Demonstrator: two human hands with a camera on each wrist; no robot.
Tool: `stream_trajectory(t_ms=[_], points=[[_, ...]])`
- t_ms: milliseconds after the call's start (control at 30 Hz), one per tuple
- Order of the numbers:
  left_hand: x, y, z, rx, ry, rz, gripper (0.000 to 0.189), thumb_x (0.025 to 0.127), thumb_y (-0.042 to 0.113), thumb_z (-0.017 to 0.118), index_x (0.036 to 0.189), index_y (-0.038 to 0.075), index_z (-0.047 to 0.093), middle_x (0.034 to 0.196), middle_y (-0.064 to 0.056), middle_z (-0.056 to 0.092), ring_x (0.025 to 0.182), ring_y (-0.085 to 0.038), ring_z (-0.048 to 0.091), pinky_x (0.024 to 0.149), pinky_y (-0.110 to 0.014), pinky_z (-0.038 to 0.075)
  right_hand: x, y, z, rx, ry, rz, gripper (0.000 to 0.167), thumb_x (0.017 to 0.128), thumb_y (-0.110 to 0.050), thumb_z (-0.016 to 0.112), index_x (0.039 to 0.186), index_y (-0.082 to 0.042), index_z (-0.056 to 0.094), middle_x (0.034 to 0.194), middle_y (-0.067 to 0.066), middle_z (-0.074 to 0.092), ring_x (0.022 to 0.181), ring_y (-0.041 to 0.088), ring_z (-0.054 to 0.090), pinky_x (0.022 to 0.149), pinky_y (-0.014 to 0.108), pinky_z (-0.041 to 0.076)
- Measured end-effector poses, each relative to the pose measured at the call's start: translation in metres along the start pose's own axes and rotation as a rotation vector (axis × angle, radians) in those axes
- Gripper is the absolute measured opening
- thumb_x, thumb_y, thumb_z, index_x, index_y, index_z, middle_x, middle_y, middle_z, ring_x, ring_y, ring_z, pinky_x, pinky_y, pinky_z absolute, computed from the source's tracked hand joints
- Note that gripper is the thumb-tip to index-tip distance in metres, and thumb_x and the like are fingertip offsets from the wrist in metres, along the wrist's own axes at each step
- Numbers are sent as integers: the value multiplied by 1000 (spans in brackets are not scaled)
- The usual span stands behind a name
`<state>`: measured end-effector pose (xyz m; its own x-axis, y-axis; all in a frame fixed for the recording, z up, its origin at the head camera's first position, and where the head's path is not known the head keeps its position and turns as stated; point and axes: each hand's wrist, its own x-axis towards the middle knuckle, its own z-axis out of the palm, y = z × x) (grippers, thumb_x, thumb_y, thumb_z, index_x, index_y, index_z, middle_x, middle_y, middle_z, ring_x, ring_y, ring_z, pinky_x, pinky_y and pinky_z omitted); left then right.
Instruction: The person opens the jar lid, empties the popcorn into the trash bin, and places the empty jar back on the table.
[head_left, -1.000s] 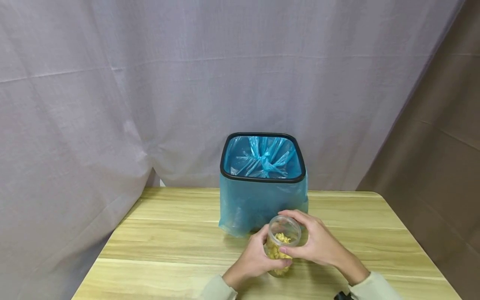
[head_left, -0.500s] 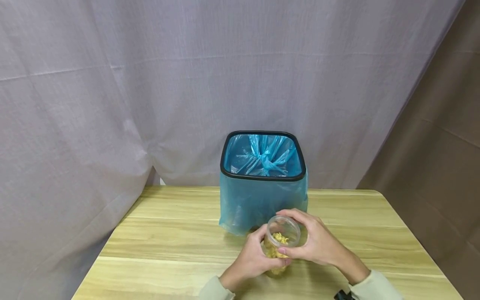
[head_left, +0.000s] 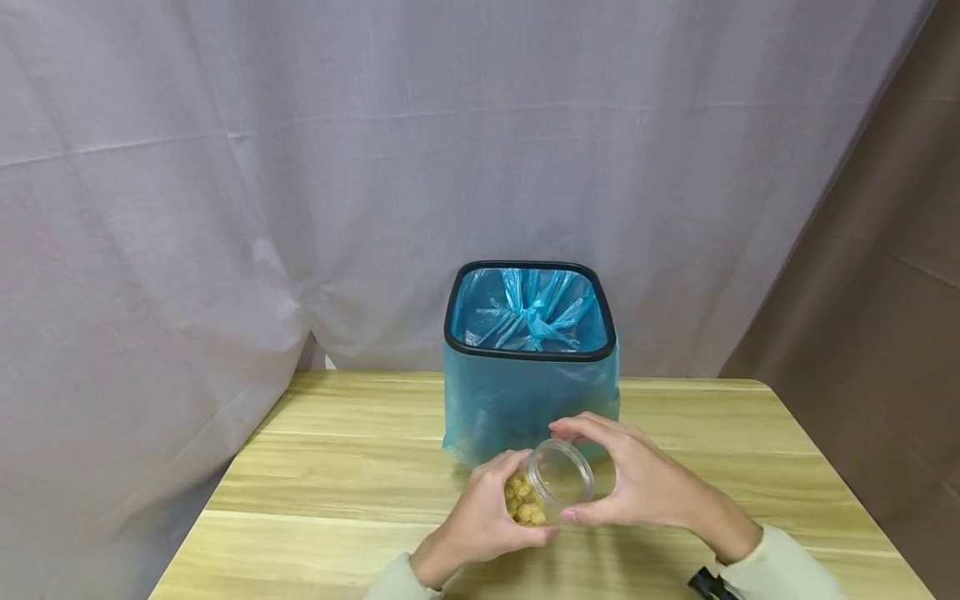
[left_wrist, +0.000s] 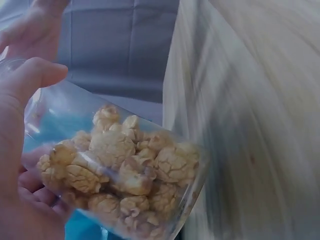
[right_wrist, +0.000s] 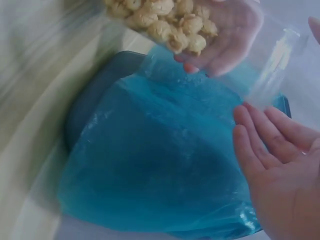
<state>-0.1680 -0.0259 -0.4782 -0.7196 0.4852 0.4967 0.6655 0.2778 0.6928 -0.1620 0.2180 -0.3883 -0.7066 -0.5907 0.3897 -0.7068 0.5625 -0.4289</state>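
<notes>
My left hand [head_left: 476,518] grips a clear plastic jar [head_left: 561,473] with no lid on it. The jar is tilted, mouth toward the right, and popcorn [head_left: 523,500] lies in its lower part. In the left wrist view the pale brown popcorn [left_wrist: 112,155] shows through the wall, between thumb and fingers. My right hand [head_left: 647,483] is beside the jar's mouth, thumb and fingers spread apart. Seen from the right wrist, its fingers are nearly straight beside the jar's rim [right_wrist: 280,55]; whether they touch it I cannot tell.
Just behind the hands stands a bin with a black rim [head_left: 529,356] and a blue bag [head_left: 517,396] lining it, knotted inside. The wood-grain table [head_left: 322,475] spreads to both sides. A grey curtain [head_left: 375,183] hangs behind.
The jar has tipped from nearly upright toward the right, and the left hand has turned and shifted slightly left with it. The right hand's fingers have come away from round the rim.
</notes>
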Motion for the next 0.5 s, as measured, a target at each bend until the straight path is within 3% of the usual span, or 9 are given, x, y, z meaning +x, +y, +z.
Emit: stream_trajectory(t_ms=[167,300,500], points=[[-5,1,-10,163,7,56,73,72,33,94,134,7,63,119,0,72,105,-8,64,88,-15,57,5,-8,-5,-49,-56,15,82,75,-57,91,139,-14,63,126,-13,68,112,6,66,92,38,62],[-7,1,-15,282,20,90,72,68,37,95,128,11,65,113,4,73,99,-7,63,86,-16,55,8,-12,-6,-73,-103,27,82,77,-64,86,136,-13,63,119,-13,67,107,6,66,89,35,62],[-10,1,-20,372,47,128,72,63,37,96,124,13,66,108,1,74,95,-10,65,87,-22,56,12,-12,1,-40,-137,29,75,78,-65,85,129,-14,65,110,-12,67,100,4,64,83,27,61]])
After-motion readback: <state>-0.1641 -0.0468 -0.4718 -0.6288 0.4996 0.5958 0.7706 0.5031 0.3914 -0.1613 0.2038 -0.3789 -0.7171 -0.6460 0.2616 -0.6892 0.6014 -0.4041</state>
